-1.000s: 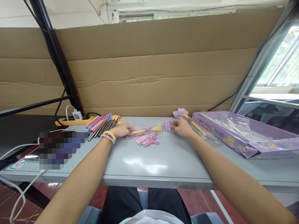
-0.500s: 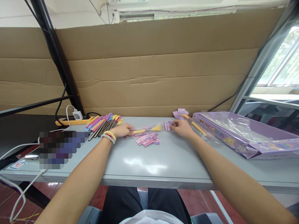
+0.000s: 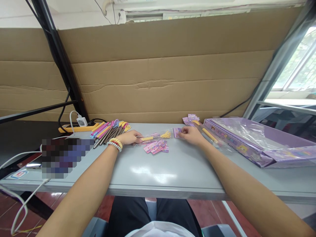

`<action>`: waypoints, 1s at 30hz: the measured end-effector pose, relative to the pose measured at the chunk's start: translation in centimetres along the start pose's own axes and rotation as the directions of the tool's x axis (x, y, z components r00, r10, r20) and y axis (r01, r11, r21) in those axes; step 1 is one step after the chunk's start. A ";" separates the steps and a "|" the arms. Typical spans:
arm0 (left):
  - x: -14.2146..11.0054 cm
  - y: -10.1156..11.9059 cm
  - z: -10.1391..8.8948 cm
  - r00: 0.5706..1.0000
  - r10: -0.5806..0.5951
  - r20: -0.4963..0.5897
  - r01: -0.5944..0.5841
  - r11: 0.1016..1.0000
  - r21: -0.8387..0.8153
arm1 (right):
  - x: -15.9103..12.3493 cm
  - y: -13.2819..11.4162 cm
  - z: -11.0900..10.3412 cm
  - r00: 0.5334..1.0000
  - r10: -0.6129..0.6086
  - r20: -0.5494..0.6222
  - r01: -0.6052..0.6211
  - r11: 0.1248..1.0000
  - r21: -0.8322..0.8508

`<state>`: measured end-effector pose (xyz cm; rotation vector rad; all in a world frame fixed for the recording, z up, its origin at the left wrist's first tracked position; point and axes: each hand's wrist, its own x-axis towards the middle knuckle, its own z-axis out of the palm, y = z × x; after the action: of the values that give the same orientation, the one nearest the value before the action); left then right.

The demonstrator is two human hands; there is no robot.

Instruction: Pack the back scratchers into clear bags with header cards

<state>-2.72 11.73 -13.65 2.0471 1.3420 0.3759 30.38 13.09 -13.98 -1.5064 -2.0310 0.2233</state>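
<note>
Lying sideways between the left hand (image 3: 133,137) and right hand (image 3: 190,135): a yellow fork (image 3: 164,135) in a clear bag (image 3: 157,134).
Pink cards (image 3: 156,147) sit nearest on the counter (image 3: 153,164). Just behind, the fork points right. The left hand is closer, fingers curled at the bag's end, grip hidden; the right hand pinches a purple card (image 3: 176,132) past the tip.

Brightly lit by daylight.
Washed out at the right-hand window (image 3: 298,62), glaring white on the tabletop (image 3: 197,174), pixelated at lower left.
</note>
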 end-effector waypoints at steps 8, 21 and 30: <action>-0.3 0.5 0.0 1.000 -0.003 0.003 0.003 1.000 -0.023 | -0.1 0.1 0.1 1.000 -0.007 0.014 0.007 1.000 -0.008; -0.1 0.3 0.0 1.000 -0.008 0.020 0.009 0.999 -0.037 | -0.1 -0.1 -0.1 0.999 -0.006 0.049 0.004 1.000 0.029; -0.2 0.5 0.0 1.000 -0.010 0.020 0.011 0.999 -0.049 | 0.0 0.2 0.1 0.997 -0.011 0.070 0.014 0.999 -0.039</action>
<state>-2.44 11.43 -13.32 1.9978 1.3182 0.3790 30.49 13.16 -14.11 -1.5284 -2.1106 0.2355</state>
